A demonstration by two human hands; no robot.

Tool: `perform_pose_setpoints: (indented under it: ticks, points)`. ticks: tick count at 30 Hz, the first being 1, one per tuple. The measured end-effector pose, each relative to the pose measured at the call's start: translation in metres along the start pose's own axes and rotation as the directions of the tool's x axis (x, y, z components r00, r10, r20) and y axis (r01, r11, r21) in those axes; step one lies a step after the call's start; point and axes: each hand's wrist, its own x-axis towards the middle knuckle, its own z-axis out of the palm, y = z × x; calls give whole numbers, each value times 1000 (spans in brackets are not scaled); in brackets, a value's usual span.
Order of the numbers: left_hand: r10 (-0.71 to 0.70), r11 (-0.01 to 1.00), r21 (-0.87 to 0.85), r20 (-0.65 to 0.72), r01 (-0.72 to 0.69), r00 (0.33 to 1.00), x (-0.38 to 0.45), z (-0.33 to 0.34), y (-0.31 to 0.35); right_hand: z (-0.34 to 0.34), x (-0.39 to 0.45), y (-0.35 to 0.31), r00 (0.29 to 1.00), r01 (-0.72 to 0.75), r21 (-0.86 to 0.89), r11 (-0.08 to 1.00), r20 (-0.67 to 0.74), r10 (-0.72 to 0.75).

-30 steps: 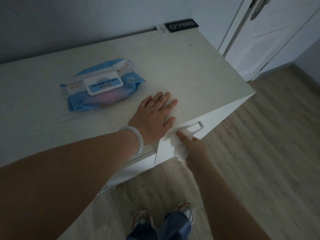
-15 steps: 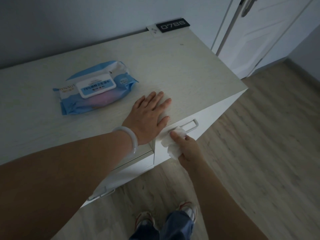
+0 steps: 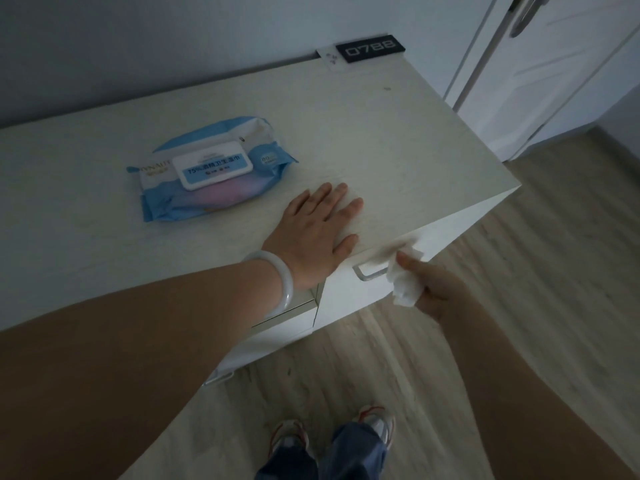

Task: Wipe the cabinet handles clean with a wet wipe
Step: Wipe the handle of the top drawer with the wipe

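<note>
My right hand (image 3: 433,289) pinches a crumpled white wet wipe (image 3: 405,280) against the right end of a metal bar handle (image 3: 369,271) on the white cabinet's front. The handle's left part shows; its right part is hidden by the wipe. My left hand (image 3: 315,237) lies flat with straight fingers on the pale wooden cabinet top (image 3: 398,150), just above that handle, a white bangle on the wrist. A second handle (image 3: 220,375) shows lower left, partly behind my left forearm.
A blue pack of wet wipes (image 3: 211,168) lies on the top, left of my left hand. A black number plate (image 3: 370,48) sits at the back edge. White doors (image 3: 554,81) stand at the right. My shoes are on the wooden floor (image 3: 519,306) below.
My right hand has slid the wipe rightward along the handle, from its left end to its right end, uncovering the left part. My left hand has stayed flat on the top.
</note>
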Motion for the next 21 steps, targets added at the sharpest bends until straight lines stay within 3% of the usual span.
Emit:
perform_pose_setpoints:
  ticks: [5,7,9,12,15,21]
  points:
    - [1,1000,-2,13,-1,1000,1,1,0,-13,1,-25,993,29,34,999,-115,-25]
    - [3,1000,9,13,-3,1000,1,1,0,-11,3,-25,955,111,-161,981,-256,-150]
    - [1,1000,26,9,-2,1000,1,1,0,-1,1,-16,879,207,-398,894,-326,-348]
    - [-3,999,42,2,2,1000,0,1,1,7,-4,-3,831,322,-387,864,-323,-454]
    - [0,999,38,4,-1,1000,0,2,1,1,-7,2,807,322,-368,872,-375,-456]
    - [1,999,35,-5,-1,1000,0,2,1,12,3,16,657,349,-617,705,-375,-654]
